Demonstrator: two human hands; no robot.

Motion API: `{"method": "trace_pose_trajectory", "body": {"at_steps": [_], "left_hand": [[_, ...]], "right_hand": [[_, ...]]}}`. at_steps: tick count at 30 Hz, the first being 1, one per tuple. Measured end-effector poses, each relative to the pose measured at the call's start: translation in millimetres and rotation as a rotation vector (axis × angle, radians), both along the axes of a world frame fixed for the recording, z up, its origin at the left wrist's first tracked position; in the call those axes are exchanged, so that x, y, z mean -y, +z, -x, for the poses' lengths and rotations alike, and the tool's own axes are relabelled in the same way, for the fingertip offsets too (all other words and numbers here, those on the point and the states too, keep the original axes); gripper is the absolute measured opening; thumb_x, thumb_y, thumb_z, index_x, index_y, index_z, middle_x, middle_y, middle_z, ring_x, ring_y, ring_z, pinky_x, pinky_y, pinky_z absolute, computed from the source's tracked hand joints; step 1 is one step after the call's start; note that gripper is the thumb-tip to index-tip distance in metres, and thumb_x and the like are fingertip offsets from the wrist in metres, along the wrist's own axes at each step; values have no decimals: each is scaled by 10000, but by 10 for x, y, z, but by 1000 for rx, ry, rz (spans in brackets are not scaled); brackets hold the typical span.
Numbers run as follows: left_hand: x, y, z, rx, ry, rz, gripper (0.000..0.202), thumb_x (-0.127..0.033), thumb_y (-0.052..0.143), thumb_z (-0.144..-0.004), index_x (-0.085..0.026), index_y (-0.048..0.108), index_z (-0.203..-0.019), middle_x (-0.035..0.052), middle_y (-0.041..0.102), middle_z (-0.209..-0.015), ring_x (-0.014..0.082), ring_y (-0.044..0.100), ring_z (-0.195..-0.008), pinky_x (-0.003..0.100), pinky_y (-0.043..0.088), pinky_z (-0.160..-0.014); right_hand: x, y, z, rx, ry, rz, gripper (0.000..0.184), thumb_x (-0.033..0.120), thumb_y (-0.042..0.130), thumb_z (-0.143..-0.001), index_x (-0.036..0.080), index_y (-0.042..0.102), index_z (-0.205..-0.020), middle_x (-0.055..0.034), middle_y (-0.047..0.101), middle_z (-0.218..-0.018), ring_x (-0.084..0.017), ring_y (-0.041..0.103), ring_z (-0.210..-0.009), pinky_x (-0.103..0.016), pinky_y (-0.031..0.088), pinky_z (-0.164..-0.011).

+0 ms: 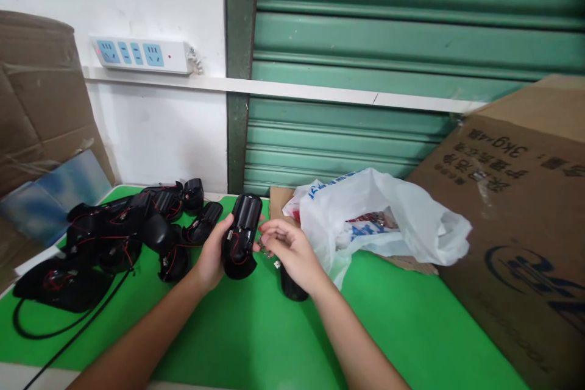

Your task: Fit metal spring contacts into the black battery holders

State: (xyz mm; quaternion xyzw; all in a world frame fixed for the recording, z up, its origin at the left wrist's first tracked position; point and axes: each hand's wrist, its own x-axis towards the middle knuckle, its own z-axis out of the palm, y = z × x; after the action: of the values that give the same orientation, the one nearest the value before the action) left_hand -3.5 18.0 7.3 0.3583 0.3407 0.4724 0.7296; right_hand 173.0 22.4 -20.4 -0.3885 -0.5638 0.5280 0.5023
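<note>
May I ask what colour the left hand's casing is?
The casing is black, shown in the head view.

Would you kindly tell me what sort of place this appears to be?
Probably a small assembly workshop: many wired black housings lie heaped on a green worktop, which stands in front of a slatted green shutter.

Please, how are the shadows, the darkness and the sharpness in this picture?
Head view: soft shadow on the green tabletop; top right corner dark; small pieces in the right hand blurred; black housing in the left hand shows dull highlights.
</note>
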Motion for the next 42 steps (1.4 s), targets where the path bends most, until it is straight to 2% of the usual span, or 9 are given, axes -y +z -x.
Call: {"method": "trace_pose_trajectory", "body": {"at_steps": [4,9,13,19,24,28,32,35,42], "left_hand": [[1,39,9,6,55,30,611,-553,578,-929,-60,699,-1270,87,763,-666,204,708,-577,256,523,-560],[-35,105,-28,10,167,88,519,-475,496,-989,-82,693,-1264,77,776,-725,172,678,-515,242,512,-510],[-55,108,-68,13,103,210,495,-397,382,-1048,-66,714,-1206,119,789,-814,174,702,-542,245,520,-520],[-52,64,-67,15,4,300,487,-406,372,-1064,-92,727,-1171,121,793,-887,156,706,-566,234,529,-530],[-48,27,-74,-14,-10,273,498,-423,376,-1066,-88,739,-1128,121,781,-839,170,716,-583,231,528,-539],[-39,-6,-79,4,-56,242,496,-424,379,-1067,-94,747,-1112,135,793,-906,168,724,-594,232,541,-560],[-29,-45,-84,5,-102,221,490,-423,377,-1067,-109,743,-1157,130,803,-925,174,734,-602,248,562,-593],[-22,-66,-93,-11,-116,212,493,-425,378,-1067,-112,741,-1183,125,806,-909,184,741,-615,257,569,-604],[-19,-89,-128,-20,-108,198,493,-394,346,-1080,-105,733,-1176,109,797,-832,177,737,-589,241,561,-578]], "right_hand": [[-16,11,-9,-43,-51,49,183,336,746,-758,225,674,-883,9,679,-753,-149,621,-652,-258,457,-555],[-22,51,-38,-220,-86,112,221,370,771,-755,238,630,-863,14,677,-779,-142,602,-658,-245,454,-539],[12,105,-49,-269,-36,156,263,384,822,-744,230,629,-833,-6,709,-828,-149,618,-716,-257,462,-604],[31,113,-57,-266,-57,185,290,422,868,-704,219,695,-818,-34,737,-921,-181,634,-844,-288,471,-709],[25,102,-51,-224,-132,122,264,416,857,-710,220,711,-811,-6,677,-859,-160,592,-777,-274,449,-650],[24,96,-40,-181,-120,67,253,429,817,-758,226,680,-820,3,665,-811,-157,611,-716,-268,452,-600],[38,78,-28,-37,-150,-67,233,448,770,-814,237,676,-842,-7,679,-772,-181,642,-718,-302,510,-642],[70,80,-13,78,-208,-158,210,441,739,-850,237,689,-865,-18,688,-785,-181,635,-706,-314,509,-650],[131,94,-3,209,-190,-229,153,378,666,-920,231,704,-902,-27,698,-821,-182,629,-707,-335,488,-675]]}}
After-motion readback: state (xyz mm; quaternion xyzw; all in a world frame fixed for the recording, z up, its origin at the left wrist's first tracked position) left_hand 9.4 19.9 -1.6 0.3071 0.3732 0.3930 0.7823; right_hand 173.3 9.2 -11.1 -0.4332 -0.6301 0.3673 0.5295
